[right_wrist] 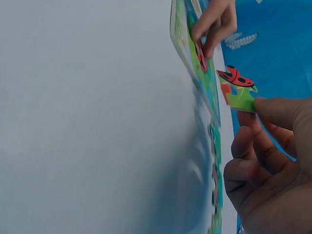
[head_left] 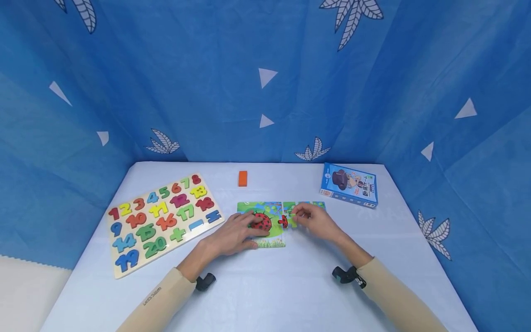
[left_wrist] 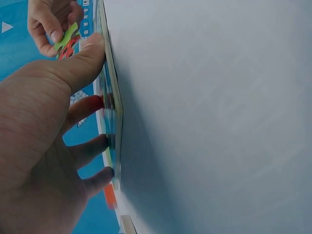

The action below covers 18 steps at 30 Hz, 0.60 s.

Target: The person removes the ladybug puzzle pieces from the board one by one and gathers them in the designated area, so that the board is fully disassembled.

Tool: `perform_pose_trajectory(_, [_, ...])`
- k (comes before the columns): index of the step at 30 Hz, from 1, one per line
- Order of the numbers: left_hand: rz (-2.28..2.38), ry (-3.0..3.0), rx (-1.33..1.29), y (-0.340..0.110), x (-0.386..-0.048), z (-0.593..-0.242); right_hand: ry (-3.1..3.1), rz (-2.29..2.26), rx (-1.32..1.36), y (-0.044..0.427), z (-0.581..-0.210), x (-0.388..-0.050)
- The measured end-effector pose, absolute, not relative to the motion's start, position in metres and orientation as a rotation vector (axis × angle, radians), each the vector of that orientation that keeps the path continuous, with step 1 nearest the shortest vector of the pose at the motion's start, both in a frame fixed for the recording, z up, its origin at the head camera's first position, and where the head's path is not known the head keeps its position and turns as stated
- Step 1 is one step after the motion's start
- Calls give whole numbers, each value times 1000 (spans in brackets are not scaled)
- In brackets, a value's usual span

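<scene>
A ladybug picture card (head_left: 274, 240) lies flat on the table, and my left hand (head_left: 236, 234) rests on it with fingers spread. In the left wrist view the thumb (left_wrist: 90, 61) and fingertips touch the card's face near its edge. My right hand (head_left: 314, 222) pinches a jigsaw piece (right_wrist: 242, 100), green with a red, black-spotted part, between thumb and finger. The piece is held above the table, apart from the card. Several more puzzle pieces (right_wrist: 217, 181) lie just right of the card, partly hidden by the right hand in the head view.
To the left lies a wooden number board (head_left: 169, 243) full of coloured numerals. An orange block (head_left: 242, 178) sits behind the card. At the back right is a blue box (head_left: 349, 184). Blue curtains (head_left: 232, 92) enclose the white table (head_left: 282, 290) at the back and sides.
</scene>
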<state>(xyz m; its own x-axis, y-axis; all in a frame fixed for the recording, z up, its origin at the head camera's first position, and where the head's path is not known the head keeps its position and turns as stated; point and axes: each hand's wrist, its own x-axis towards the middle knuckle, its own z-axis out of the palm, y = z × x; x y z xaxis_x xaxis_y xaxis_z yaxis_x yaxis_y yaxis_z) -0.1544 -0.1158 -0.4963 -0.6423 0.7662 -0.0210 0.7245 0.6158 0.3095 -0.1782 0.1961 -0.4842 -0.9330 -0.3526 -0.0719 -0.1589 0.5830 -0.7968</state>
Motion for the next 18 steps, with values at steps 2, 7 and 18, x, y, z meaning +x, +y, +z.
perform_pose_trajectory(2, [414,2687,1254,-116,-155,-497,2588,-1271,-381,206,-483,-177])
perform_pose_trajectory(7, [432,2682,1251,-116,-154,-496,2559,-1246,-292,231,-481,-177])
perform_pose_trajectory(18, [459,2675,1242,-115,-154,-496,2618,-1128,-164,279,-490,-182])
